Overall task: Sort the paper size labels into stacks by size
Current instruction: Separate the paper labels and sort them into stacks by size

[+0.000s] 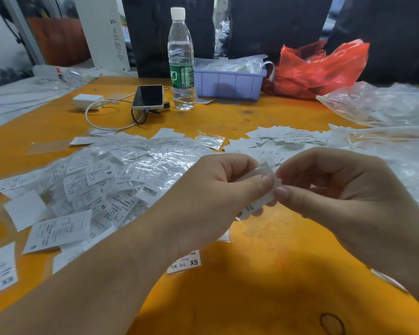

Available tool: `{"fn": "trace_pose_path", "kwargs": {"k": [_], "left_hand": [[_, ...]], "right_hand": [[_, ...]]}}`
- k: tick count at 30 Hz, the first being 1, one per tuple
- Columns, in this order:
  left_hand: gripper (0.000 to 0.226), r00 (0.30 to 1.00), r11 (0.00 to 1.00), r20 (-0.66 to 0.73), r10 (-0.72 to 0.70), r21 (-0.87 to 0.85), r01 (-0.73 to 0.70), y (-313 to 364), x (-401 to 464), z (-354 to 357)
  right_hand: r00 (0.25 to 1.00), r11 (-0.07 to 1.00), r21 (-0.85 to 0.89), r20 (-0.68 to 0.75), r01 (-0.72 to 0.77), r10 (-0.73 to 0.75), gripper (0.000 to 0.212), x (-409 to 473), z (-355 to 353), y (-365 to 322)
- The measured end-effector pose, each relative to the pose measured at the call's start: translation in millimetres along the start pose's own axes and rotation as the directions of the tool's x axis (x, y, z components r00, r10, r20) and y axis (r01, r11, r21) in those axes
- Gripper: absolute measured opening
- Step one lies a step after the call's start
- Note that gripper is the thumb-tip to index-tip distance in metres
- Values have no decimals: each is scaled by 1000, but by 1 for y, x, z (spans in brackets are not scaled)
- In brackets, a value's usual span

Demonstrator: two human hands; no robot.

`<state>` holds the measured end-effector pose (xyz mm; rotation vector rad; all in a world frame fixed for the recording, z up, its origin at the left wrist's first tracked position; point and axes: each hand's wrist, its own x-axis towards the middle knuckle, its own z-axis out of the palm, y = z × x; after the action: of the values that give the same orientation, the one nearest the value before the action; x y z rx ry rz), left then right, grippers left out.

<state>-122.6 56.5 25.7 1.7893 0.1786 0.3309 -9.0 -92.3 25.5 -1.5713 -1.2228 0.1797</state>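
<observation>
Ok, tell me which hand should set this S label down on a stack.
Probably the left hand: it pinches the S label, and the loose label pile lies on its side.

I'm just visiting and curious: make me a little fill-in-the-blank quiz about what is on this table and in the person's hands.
1. Both the left hand and the right hand pinch a paper label whose printed size letter is ____.
2. The water bottle stands upright with a ____ cap.
3. The phone lies screen-up just to the ____ of the bottle.
4. Behind the bottle sits a plastic tray, and the crumpled bag beside it is ____.

Missing words: S; white; left; red
</observation>
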Motion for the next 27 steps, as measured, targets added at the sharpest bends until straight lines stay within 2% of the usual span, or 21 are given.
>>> {"fn": "trace_pose_path", "kwargs": {"k": [8,11,14,18,22,25,27], "left_hand": [[14,1000,993,-6,-14,115,14,-5,3,-5],[16,1000,992,-7,-8,123,9,-6,2,-5],[2,1000,992,26,-4,129,1,-4,0,-2],[2,999,984,32,-35,178,28,-3,0,2],[2,999,974,19,-40,226,34,-1,-1,1],[3,999,968,-8,-51,245,52,0,-1,0],[4,999,966,-20,-48,252,52,0,-1,0]], "right_hand": [[996,1000,-10,-90,-30,29,18,4,-6,8],[998,997,59,-26,-50,52,21,4,-9,8],[997,999,33,68,-37,35,26,2,-5,9],[999,999,26,28,-20,19,7,2,-2,13],[999,998,44,-36,-37,38,5,3,-4,16],[999,998,48,-8,-49,50,4,4,-5,16],[996,997,43,65,-66,63,13,4,-6,15]]}}
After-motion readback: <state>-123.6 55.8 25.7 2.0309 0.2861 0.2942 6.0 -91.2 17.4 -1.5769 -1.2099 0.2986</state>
